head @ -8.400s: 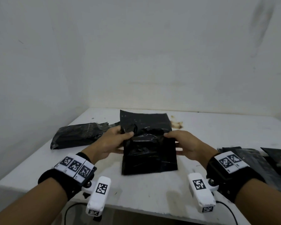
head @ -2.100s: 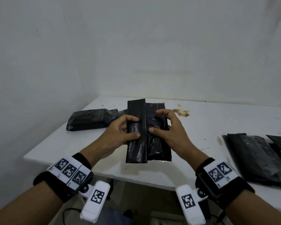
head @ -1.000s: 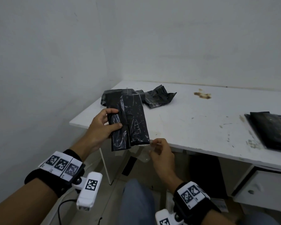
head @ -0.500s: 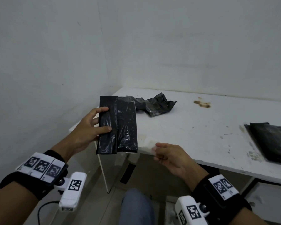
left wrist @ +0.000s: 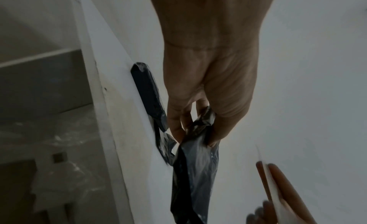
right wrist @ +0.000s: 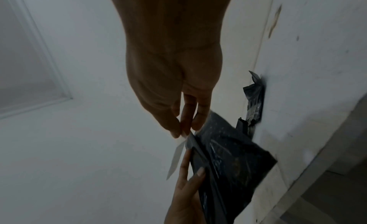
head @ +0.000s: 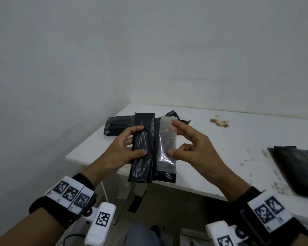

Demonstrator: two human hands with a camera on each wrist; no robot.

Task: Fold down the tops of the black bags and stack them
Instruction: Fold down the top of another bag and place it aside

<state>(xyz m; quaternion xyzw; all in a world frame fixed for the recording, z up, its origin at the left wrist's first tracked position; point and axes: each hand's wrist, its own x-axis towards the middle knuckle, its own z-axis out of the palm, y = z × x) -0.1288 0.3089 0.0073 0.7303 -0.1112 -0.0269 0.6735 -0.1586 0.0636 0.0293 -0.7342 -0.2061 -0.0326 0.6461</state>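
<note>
Between the two hands, above the bench's [head: 194, 181] near edge, the folded black bag [head: 142, 153] was gripped by the left hand [head: 121, 151] while the right hand [head: 190, 148] pinched a clear strip [head: 167, 139] against it, which could slip and let the fold spring open.

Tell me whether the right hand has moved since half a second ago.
Yes. The right hand has risen from below the table edge to beside the held black bag, pinching a clear strip.
</note>
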